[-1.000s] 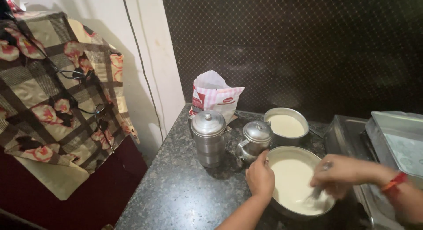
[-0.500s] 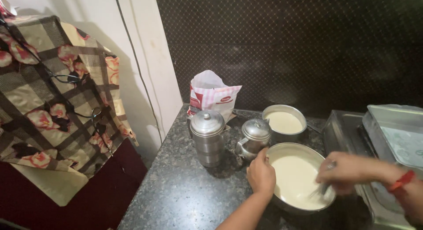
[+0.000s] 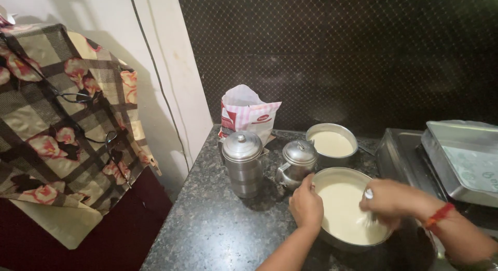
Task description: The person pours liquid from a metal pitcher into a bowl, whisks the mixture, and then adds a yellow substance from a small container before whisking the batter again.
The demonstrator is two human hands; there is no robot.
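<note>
Steel bowl w/ pale batter btwn hands: left hand gripping rim, right hand clenched on utensil.

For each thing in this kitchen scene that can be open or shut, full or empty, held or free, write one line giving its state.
Large bowl: holds pale batter, steadied at the rim.
Small pot: filled with pale batter, uncovered.
Tall steel container: lid on.
Small steel jug: lid on.
Paper bag: top open.
Left hand: grips the bowl rim.
Right hand: closed on a metal utensil in the batter.
</note>
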